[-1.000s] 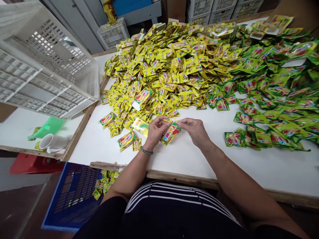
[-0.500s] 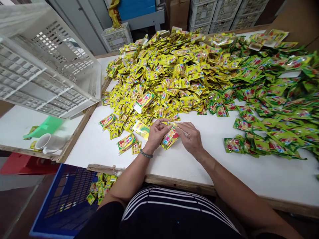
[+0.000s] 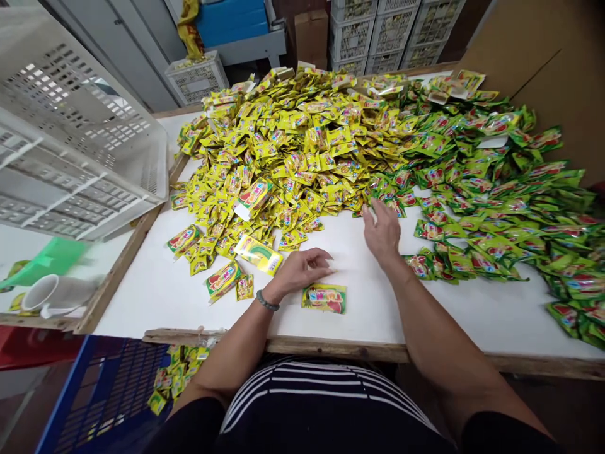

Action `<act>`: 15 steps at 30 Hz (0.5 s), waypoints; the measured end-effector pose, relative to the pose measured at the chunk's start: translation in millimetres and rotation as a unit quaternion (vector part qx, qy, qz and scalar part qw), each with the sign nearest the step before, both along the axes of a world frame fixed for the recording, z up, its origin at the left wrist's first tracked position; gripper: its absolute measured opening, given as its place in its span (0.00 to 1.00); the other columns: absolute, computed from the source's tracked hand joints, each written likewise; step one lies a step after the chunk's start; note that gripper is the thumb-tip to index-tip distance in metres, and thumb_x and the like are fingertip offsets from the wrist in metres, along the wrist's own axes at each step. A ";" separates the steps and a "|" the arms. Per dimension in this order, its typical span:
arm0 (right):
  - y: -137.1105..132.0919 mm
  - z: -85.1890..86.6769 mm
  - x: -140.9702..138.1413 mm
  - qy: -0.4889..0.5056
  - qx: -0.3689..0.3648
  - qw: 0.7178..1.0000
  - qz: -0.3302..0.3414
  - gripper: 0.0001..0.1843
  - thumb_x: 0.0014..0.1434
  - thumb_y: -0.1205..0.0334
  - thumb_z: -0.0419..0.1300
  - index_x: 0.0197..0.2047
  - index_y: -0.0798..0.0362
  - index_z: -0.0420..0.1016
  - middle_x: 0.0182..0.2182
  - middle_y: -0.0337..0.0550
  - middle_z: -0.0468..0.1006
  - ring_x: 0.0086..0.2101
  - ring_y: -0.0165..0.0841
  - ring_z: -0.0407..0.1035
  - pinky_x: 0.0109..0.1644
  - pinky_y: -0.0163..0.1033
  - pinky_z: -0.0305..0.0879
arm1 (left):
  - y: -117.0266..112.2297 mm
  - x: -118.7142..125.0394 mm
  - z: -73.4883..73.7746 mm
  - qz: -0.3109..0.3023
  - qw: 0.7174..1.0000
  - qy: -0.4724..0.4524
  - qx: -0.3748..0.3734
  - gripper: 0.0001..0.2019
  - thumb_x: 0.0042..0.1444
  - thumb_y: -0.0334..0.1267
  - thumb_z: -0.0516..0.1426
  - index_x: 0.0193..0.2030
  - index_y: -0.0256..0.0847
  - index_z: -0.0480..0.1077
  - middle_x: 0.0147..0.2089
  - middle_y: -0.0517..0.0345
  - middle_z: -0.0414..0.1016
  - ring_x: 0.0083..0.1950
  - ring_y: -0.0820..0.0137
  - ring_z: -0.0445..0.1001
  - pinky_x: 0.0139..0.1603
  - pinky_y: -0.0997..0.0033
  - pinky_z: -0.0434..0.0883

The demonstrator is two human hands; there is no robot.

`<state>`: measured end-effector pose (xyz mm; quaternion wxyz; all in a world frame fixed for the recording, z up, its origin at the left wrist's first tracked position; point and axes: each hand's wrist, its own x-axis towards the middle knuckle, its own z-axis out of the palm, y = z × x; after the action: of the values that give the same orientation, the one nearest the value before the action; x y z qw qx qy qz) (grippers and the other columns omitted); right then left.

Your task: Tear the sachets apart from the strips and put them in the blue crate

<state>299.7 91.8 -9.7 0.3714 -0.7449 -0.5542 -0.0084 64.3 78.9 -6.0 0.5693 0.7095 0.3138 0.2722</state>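
So, our left hand (image 3: 302,271) had a wide grip, a box (image 3: 324,298) at five o'clock; our right hand (image 3: 384,233) was spread wide, green packets (image 3: 396,205) near twelve o'clock.

At the left, a large white crate (image 3: 123,169) is seen, with a white mug (image 3: 61,294) and a green sheet (image 3: 53,258) set close together near it. Behind, a grey cabinet (image 3: 101,50), a blue box (image 3: 231,24) and a brown carton (image 3: 311,39) can be made out; pale crates (image 3: 390,33) are stacked beside the carton.
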 end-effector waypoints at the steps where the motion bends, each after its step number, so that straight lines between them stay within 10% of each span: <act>1: 4.2 -1.2 12.9 -0.015 -0.029 0.999 -0.042 0.27 0.67 0.52 0.48 0.63 0.55 0.68 0.62 0.59 0.65 0.61 0.50 0.57 0.62 0.61 0.53 | 1.8 -2.8 -0.7 0.064 0.994 0.029 0.082 0.14 0.54 0.47 0.62 0.42 0.40 0.73 0.40 0.52 0.78 0.41 0.66 0.74 0.45 0.65 0.70; 5: 9.5 -1.0 39.8 -0.034 -0.179 0.981 -0.058 0.26 0.67 0.50 0.50 0.65 0.50 0.66 0.67 0.60 0.56 0.64 0.57 0.49 0.62 0.68 0.45 | 14.6 -26.5 -1.6 0.401 0.858 0.175 0.270 0.11 0.59 0.43 0.57 0.45 0.40 0.73 0.52 0.44 0.73 0.57 0.58 0.68 0.61 0.54 0.63; 9: 4.1 7.5 29.2 -0.099 -0.245 0.964 0.014 0.22 0.67 0.53 0.53 0.60 0.53 0.71 0.58 0.59 0.68 0.57 0.49 0.61 0.60 0.58 0.53 | 23.3 -45.9 -0.7 0.516 0.750 0.367 0.190 0.27 0.53 0.46 0.62 0.58 0.36 0.68 0.65 0.33 0.58 0.66 0.43 0.57 0.62 0.41 0.59; 15: -13.1 8.2 -17.1 -0.140 -0.294 0.929 0.174 0.15 0.60 0.53 0.61 0.47 0.50 0.78 0.52 0.52 0.72 0.55 0.47 0.63 0.54 0.49 0.60 | 19.4 -33.3 -12.3 0.379 0.831 0.370 0.170 0.29 0.54 0.42 0.62 0.62 0.35 0.65 0.62 0.36 0.62 0.64 0.49 0.62 0.62 0.51 0.64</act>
<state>282.6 78.8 -1.4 0.0499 -0.7042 -0.6987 0.1156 31.0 98.3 -18.3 0.1337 0.6682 0.6940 0.2325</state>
